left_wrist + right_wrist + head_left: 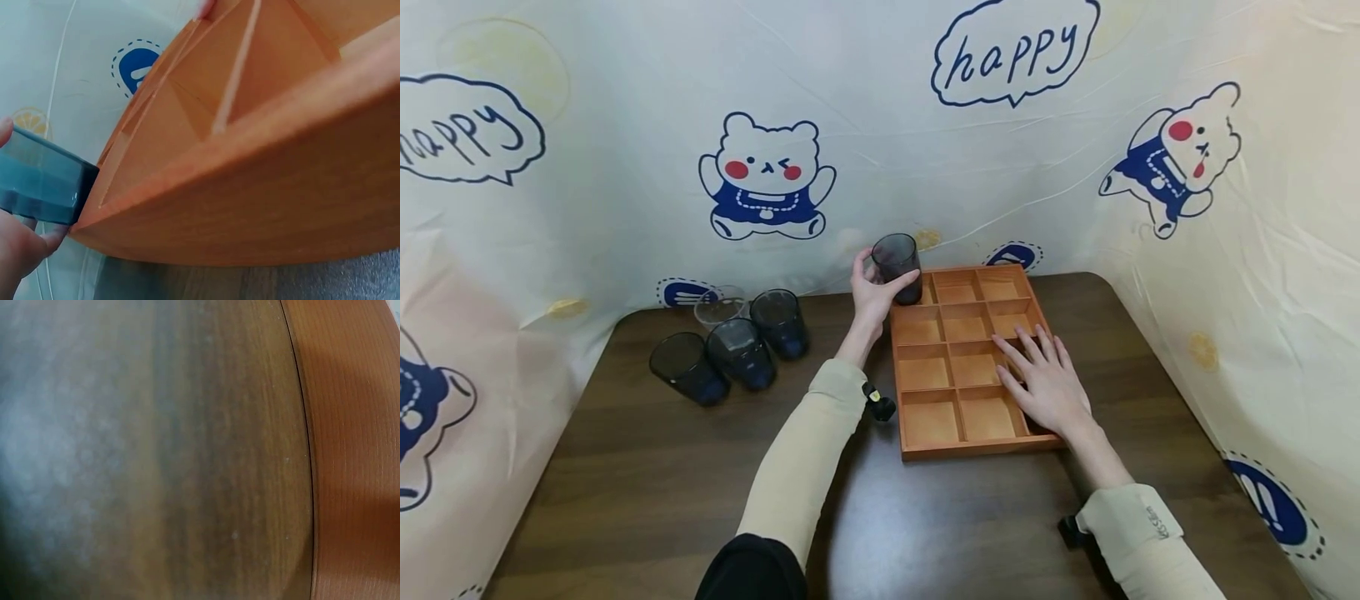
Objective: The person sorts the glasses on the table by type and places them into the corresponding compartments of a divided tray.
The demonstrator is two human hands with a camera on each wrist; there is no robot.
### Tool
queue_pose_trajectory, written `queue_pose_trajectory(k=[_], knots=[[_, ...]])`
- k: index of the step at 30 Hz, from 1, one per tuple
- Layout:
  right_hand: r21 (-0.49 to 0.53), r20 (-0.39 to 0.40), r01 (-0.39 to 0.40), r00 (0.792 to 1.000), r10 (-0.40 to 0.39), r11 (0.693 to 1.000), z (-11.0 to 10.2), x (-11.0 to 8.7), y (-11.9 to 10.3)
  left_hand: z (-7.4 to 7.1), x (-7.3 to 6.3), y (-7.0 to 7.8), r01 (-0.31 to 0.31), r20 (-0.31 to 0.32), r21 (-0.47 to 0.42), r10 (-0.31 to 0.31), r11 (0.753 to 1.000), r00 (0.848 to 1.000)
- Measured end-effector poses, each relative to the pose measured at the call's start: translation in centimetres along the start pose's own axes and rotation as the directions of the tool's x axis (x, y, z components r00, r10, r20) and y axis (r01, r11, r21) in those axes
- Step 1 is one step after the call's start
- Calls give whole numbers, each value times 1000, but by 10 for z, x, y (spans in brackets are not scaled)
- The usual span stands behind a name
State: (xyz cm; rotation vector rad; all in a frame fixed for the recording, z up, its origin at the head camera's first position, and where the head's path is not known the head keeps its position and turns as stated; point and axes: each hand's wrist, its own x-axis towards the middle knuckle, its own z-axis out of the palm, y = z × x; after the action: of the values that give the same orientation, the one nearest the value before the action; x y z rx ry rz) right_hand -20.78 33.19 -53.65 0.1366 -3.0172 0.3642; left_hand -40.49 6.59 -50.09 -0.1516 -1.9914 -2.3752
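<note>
My left hand [872, 302] grips a dark, see-through drinking glass [897, 262], thumb on one side and fingers on the other. The glass is upright at the back left corner of a wooden tray [977, 451] divided into several square compartments. In the left wrist view, the base of the glass [47, 178] is right at the tray's corner, beside the rim [250, 153]. Fingers spread, my right hand [1048, 385] rests on the tray's right side, covering part of the right column. The right wrist view shows only the tray's side wall [356, 450] and the tabletop.
Left of the tray, a cluster of dark glasses stands on the brown table [647, 492]: a left one [688, 367], a middle one [741, 354] and a back one [780, 323]. A clear glass [718, 307] is behind them. Printed cloth [880, 167] hangs around the table's edges.
</note>
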Motion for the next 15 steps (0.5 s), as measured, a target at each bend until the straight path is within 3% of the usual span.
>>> queue_pose_trajectory(k=[11,15], knots=[[0,-5,-8,1000,8,1000,-1,-2,2,2,2,-4,11,49,173,-20,985,999],[0,-3,0,1000,0,1000,-1,0,0,0,1,-9,19,36,185,-26,983,999]])
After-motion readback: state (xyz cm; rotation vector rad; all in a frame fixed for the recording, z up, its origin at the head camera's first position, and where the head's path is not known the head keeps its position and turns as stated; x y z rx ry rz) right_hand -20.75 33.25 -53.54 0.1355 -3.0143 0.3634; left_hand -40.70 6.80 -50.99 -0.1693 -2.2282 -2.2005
